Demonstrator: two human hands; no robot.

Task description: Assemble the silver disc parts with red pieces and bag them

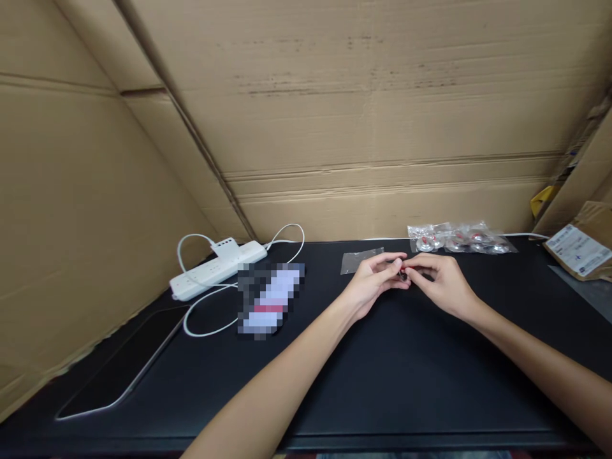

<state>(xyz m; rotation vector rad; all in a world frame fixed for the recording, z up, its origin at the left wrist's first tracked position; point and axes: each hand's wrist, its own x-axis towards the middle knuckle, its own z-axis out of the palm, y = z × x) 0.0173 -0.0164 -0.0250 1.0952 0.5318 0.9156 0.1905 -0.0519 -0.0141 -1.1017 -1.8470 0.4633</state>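
Over the desk (pixel 421 382), a small red piece (pixel 408 270) is finger-pinched by left hand (pixel 371 280) and right hand (pixel 440 280); judged light, best edge-held.

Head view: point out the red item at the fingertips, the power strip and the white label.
Red item (pixel 408 270): head view, small visible red part.
Power strip (pixel 224 271): head view, middle of its top.
White label (pixel 586 247): head view, middle of its face.
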